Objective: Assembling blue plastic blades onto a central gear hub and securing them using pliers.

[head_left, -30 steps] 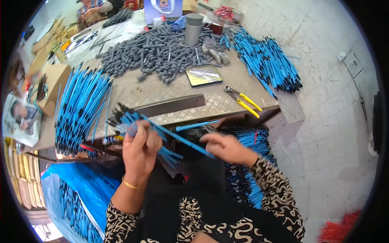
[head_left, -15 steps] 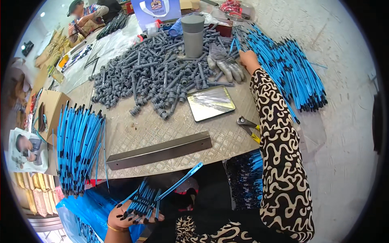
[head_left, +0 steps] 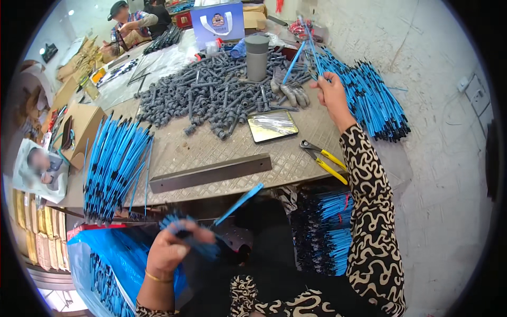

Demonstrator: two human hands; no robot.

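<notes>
My left hand [head_left: 168, 248] is closed round a small bundle of thin blue rods [head_left: 193, 232] with black ends, smeared by motion, in front of the table's near edge. One longer blue strip [head_left: 239, 204] sticks out of the bundle toward the upper right. My right hand [head_left: 331, 95] reaches over the far right of the table and pinches a few upright blue rods [head_left: 315, 55]. Just beyond it lies a big pile of blue rods [head_left: 377, 103] with black ends. A grey work glove [head_left: 290, 90] is left of the right hand.
Grey plastic fittings [head_left: 211, 100] are heaped round a grey tumbler [head_left: 257, 58]. Nearer lie a tin of thin pins [head_left: 272, 126], yellow-handled pliers [head_left: 325, 161] and a metal angle bar [head_left: 211, 173]. Another rod bundle [head_left: 113, 164] overhangs the left edge. A person [head_left: 129, 26] sits at the far left.
My right hand has lifted away from the rod pile with a few rods standing up in its fingers. The left hand has turned, its fingers curling over the bundle.
</notes>
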